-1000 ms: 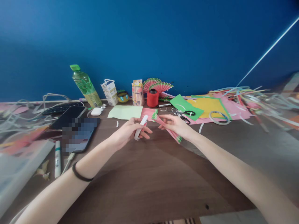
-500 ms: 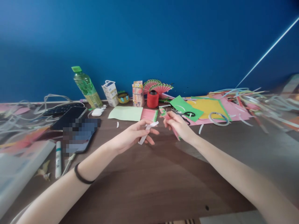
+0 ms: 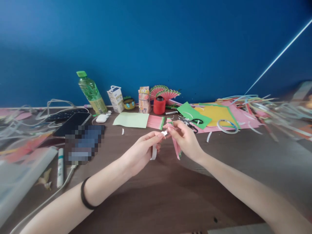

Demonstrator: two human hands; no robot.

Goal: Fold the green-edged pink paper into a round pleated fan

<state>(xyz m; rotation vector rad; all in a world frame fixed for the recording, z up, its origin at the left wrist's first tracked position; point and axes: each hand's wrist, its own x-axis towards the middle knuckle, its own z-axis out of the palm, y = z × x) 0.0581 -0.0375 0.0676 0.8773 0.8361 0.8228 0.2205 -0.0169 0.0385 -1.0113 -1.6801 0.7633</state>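
Note:
My left hand (image 3: pixel 141 150) pinches a narrow white strip (image 3: pixel 154 151), which hangs down from its fingertips. My right hand (image 3: pixel 185 139) is closed on a folded pink paper fan with a green edge (image 3: pixel 176 147), held nearly upright. The fingertips of the two hands meet above the brown table (image 3: pixel 158 191), with the top end of the strip touching the top of the folded fan.
Behind the hands lie a pale green sheet (image 3: pixel 131 119), a pink pleated paper (image 3: pixel 155 122), scissors (image 3: pixel 192 123), a tape ring (image 3: pixel 227 126) and coloured sheets (image 3: pixel 216 113). A red thread spool (image 3: pixel 159 106), open fans (image 3: pixel 162 92), cartons and a green bottle (image 3: pixel 91 93) stand by the blue wall. A phone (image 3: pixel 83 143) and marker (image 3: pixel 59 166) lie left.
My hands came together: the left one raised the white strip to the right, the right one swung the folded fan from slanting to nearly upright. The camera tilted slightly.

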